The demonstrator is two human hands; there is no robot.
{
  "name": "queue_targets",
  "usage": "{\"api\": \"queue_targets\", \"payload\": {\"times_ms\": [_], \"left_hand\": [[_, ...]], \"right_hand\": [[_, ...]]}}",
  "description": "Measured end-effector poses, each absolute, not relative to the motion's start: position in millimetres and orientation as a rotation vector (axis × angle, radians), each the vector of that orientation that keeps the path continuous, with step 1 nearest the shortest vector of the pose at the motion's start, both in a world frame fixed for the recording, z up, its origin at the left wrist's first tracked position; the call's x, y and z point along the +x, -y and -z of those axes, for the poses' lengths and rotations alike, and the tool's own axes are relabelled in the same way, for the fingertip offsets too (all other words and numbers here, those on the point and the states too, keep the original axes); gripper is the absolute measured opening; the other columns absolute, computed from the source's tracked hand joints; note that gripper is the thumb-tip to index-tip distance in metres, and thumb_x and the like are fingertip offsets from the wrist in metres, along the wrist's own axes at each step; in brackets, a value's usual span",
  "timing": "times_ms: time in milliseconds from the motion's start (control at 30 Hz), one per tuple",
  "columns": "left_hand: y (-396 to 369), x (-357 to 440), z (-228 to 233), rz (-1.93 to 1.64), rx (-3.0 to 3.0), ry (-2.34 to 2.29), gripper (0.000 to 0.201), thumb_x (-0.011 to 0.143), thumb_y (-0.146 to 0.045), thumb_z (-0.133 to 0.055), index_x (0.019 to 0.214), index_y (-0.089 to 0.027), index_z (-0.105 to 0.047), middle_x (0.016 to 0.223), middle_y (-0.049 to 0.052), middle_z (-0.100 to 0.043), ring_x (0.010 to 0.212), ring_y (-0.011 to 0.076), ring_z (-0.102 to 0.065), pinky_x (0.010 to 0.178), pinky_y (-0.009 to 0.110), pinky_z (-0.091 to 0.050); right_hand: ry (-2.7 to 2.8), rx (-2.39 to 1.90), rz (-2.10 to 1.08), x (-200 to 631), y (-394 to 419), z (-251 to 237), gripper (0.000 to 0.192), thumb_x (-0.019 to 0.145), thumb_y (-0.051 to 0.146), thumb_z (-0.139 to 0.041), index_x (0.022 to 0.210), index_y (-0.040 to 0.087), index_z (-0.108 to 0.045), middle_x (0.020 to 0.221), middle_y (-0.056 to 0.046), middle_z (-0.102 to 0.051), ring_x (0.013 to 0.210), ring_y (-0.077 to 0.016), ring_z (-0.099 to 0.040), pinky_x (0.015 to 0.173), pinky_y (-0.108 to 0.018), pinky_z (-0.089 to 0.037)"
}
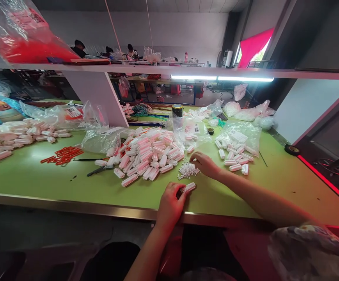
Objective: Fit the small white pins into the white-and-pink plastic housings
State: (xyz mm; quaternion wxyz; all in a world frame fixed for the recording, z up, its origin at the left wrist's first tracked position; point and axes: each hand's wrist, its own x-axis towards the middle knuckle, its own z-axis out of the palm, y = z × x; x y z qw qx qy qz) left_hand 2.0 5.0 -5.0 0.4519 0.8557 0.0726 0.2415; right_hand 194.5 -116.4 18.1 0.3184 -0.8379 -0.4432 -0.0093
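My left hand [172, 201] grips a white plastic connector housing [189, 187] near the table's front edge, with the thumb and fingers closed round its left end. Just beyond it lies a small heap of tiny white plastic pieces [187, 170]. My right hand [204, 164] is at the right side of this heap, its fingers bent down and drawn together; whatever they pinch is too small to make out. To the left of the heap rises a large pile of white connector housings [148, 154].
More housings lie at the far left [20, 136] and beside a clear bag [242, 134] on the right. Orange strips [62, 155] and dark-handled pliers [99, 170] rest on the green table [99, 191]. A shelf [146, 69] spans above, with people seated far behind.
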Motion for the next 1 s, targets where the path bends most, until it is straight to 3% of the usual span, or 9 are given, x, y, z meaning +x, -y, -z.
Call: {"api": "queue_targets", "payload": {"times_ms": [133, 367, 500, 600, 800, 1000], "left_hand": [[-3.1, 1.9, 3.7, -0.584, 2.102, -0.155, 0.020, 0.091, -0.041, -0.062, 0.092, -0.022, -0.070, 0.089, 0.004, -0.065, 0.083, 0.0194, -0.063, 0.076, 0.032, -0.053], [-1.6, 2.6, 6.0, -0.575, 2.106, -0.173, 0.021, 0.090, -0.042, -0.064, 0.091, -0.022, -0.070, 0.089, 0.003, -0.064, 0.081, 0.0192, -0.063, 0.077, 0.033, -0.053], [-2.3, 3.2, 8.6, -0.577, 2.116, -0.173, 0.018, 0.090, -0.039, -0.065, 0.092, -0.022, -0.070, 0.091, 0.004, -0.064, 0.085, 0.0200, -0.063, 0.080, 0.034, -0.052], [-3.5, 4.0, 9.8, -0.587, 2.122, -0.162, 0.016, 0.089, -0.036, -0.065, 0.091, -0.022, -0.069, 0.091, 0.004, -0.065, 0.085, 0.0203, -0.063, 0.081, 0.035, -0.052], [-4.6, 4.6, 9.9, -0.607, 2.131, -0.150, 0.005, 0.085, -0.025, -0.064, 0.083, -0.022, -0.065, 0.084, 0.002, -0.062, 0.079, 0.0186, -0.061, 0.075, 0.032, -0.051], [-5.4, 4.6, 10.3, -0.603, 2.081, -0.123, 0.015, 0.080, -0.012, -0.053, 0.080, -0.022, -0.064, 0.084, 0.002, -0.063, 0.078, 0.0180, -0.061, 0.074, 0.031, -0.052]], "right_hand": [[1.233, -1.991, -0.077, 153.0, 140.2, -28.9, 0.016, 0.091, 0.008, -0.050, 0.092, 0.017, -0.063, 0.074, 0.001, -0.063, 0.065, -0.0114, -0.060, 0.068, -0.023, -0.046], [1.387, -2.065, 0.032, 121.9, 157.4, -19.9, 0.011, 0.097, 0.016, -0.053, 0.104, 0.020, -0.062, 0.092, -0.004, -0.072, 0.079, -0.0149, -0.067, 0.073, -0.025, -0.048], [1.596, -2.166, 0.213, 124.1, 156.9, -14.9, 0.020, 0.100, 0.018, -0.051, 0.119, 0.019, -0.057, 0.098, -0.007, -0.074, 0.087, -0.0176, -0.069, 0.076, -0.028, -0.048], [1.828, -2.196, 0.362, 122.1, 155.0, -20.9, 0.021, 0.102, 0.017, -0.046, 0.120, 0.017, -0.057, 0.101, -0.009, -0.073, 0.091, -0.0186, -0.068, 0.078, -0.030, -0.047], [2.132, -2.211, 0.657, 108.2, 146.1, -35.1, 0.018, 0.103, 0.014, -0.042, 0.111, 0.014, -0.058, 0.081, -0.006, -0.069, 0.072, -0.0176, -0.062, 0.066, -0.031, -0.040], [2.212, -2.166, 0.731, 96.7, 135.6, -34.9, 0.020, 0.102, 0.007, -0.037, 0.110, 0.013, -0.055, 0.075, -0.004, -0.065, 0.062, -0.0146, -0.055, 0.059, -0.032, -0.033]]}}
